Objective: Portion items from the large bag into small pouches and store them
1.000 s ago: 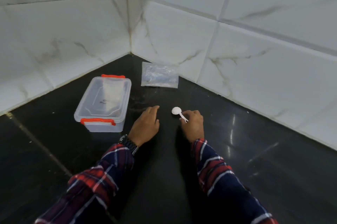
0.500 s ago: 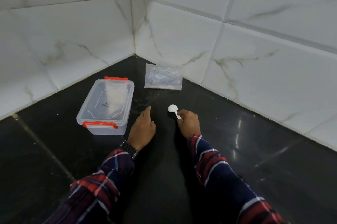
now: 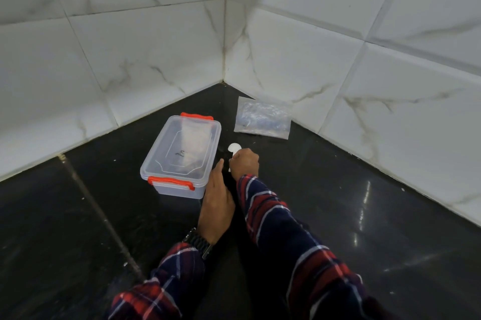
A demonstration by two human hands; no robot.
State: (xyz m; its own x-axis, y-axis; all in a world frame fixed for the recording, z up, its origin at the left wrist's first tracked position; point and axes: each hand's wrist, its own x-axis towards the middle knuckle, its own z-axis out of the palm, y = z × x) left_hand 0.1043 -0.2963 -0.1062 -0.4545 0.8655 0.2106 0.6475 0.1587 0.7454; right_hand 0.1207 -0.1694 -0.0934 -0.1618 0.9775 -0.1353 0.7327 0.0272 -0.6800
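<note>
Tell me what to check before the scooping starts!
1. Spoon in hand: ok. The right hand grips the white spoon by its handle.
2. Other hand free: ok. The left hand holds nothing, fingers straight, beside the box.
3. Bag within reach: ok. The clear plastic bag lies flat near the wall corner, just beyond the spoon.
4. Bag open: cannot tell. Its edge is too hard to see.
5. Box ready for storing: not ok. The lid of the clear box is still on, with its red latches at both ends.
6. Small pouches ready: cannot tell. There may be some inside the box or bag.
</note>
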